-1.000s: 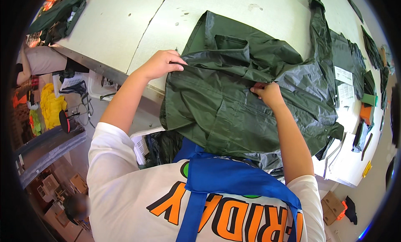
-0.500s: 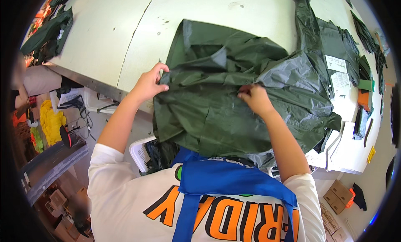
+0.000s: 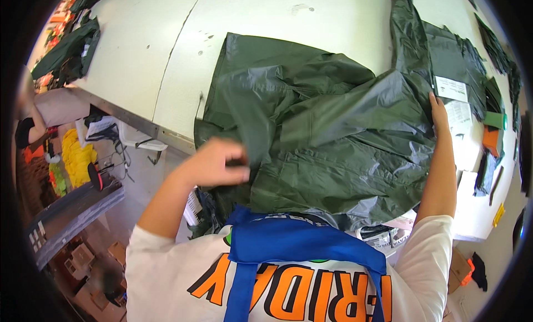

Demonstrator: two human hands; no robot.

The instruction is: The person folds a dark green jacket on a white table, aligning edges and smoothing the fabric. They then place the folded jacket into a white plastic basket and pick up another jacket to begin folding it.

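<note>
A shiny dark green rain jacket (image 3: 344, 138) lies crumpled across the near part of the white table (image 3: 266, 11), one sleeve reaching to the far edge. At its left side, my left hand (image 3: 219, 163) is smeared by motion, with fingers and thumb closed on a flap of the fabric. That flap is blurred too and stands up from the rest. My right hand (image 3: 440, 116) lies at the jacket's right edge, fingers stretched out and touching the cloth. Just beyond it are white printed sheets (image 3: 451, 88).
More dark green garments (image 3: 69, 50) lie on the far left, with others along the right edge. A green roll (image 3: 494, 120) and an orange box (image 3: 491, 141) stand at the right. A white bin (image 3: 133, 134) and yellow cloth (image 3: 78, 155) are below left; another person sits there.
My left hand has moved down toward me, pulling the left flap along. My right hand has gone from the jacket's middle to its right edge and straightened its fingers.
</note>
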